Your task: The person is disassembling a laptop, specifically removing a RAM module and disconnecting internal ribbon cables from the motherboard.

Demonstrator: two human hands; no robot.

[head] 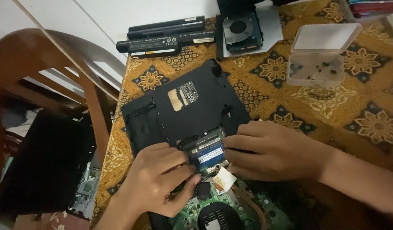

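While both hands press in from either side, the memory stick [210,154] sits in its slot in the laptop base [185,106] near the table's [332,106] front edge. The left hand [160,179] and right hand [268,149] touch it with bent fingers, seemingly pinching its ends. Two batteries [166,36] lie at the far edge, beside a clear plastic box [317,64].

We see matt black plastic laptop base [188,106], green circuit board [192,208] with glossy blue-labelled memory module [209,154]. We note patterned woven tablecloth [332,106], gold and brown, soft-looking. Clear plastic box [317,55], slightly frosted. Black plastic battery packs [166,36], faint sheen. Chair [43,64] of polished reddish wood.
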